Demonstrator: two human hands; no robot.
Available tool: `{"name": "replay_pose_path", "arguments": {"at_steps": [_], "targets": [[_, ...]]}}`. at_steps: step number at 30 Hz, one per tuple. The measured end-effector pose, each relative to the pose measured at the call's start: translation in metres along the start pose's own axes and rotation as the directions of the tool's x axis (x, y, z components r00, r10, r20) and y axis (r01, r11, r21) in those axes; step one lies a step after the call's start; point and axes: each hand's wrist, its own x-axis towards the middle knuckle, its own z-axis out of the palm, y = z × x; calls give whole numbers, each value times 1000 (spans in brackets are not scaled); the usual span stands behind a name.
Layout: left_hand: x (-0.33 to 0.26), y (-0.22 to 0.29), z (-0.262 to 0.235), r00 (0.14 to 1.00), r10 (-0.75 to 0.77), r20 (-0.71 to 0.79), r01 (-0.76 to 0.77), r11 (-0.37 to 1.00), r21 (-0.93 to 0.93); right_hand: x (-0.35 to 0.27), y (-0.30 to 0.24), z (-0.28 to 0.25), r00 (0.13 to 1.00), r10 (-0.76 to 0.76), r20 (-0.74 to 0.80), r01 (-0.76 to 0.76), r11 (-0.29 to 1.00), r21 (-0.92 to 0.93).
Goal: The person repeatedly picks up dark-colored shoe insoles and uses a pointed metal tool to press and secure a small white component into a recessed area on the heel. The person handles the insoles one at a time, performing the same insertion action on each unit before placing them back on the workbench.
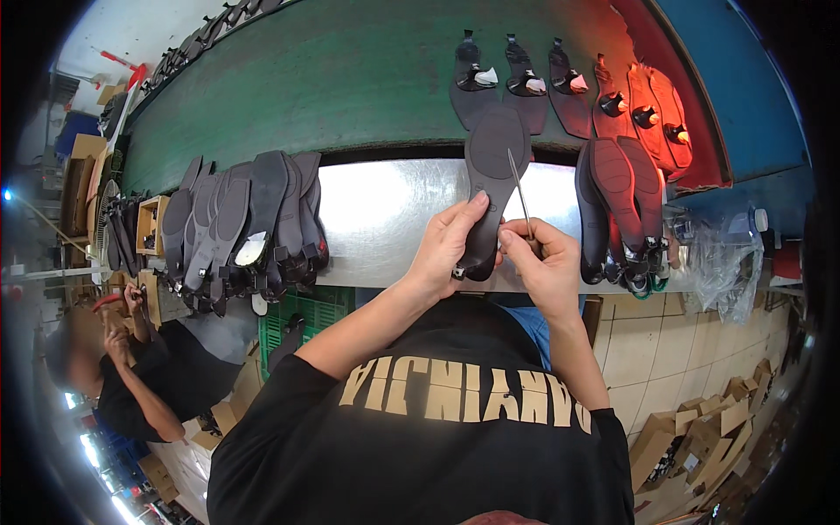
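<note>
A dark sandal (497, 149) is held sole up over the metal table edge, its toe end pointing away from me. My left hand (444, 243) grips it near the heel end, thumb on top of the sole. In my right hand (547, 262) is a thin pointed awl (522, 197), its brownish handle mostly hidden by the fingers. The awl's shaft slants up along the sandal's right edge, with its tip over the sole; whether it touches cannot be told. My right fingertips are close beside the sandal's heel end.
Stacked dark sandals (229, 219) lie to the left, more sandals (623, 201) to the right. Beyond the metal table (385, 206), a green conveyor belt (306, 83) carries sandals (529, 83) near a red-lit opening. Clear plastic bags (722, 262) hang right. A co-worker (166, 367) is at left.
</note>
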Motion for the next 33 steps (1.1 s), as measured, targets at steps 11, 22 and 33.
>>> {"name": "replay_pose_path", "arguments": {"at_steps": [11, 22, 33], "targets": [[-8, -4, 3, 991, 89, 100, -99, 990, 102, -2, 13, -14, 971, 182, 153, -215, 947, 238], [4, -22, 0, 972, 226, -70, -221, 972, 78, -17, 18, 11, 965, -126, -228, 101, 988, -117], [7, -30, -1, 995, 101, -6, -100, 990, 100, -16, 25, 18, 937, -289, -197, 235, 937, -257]]}}
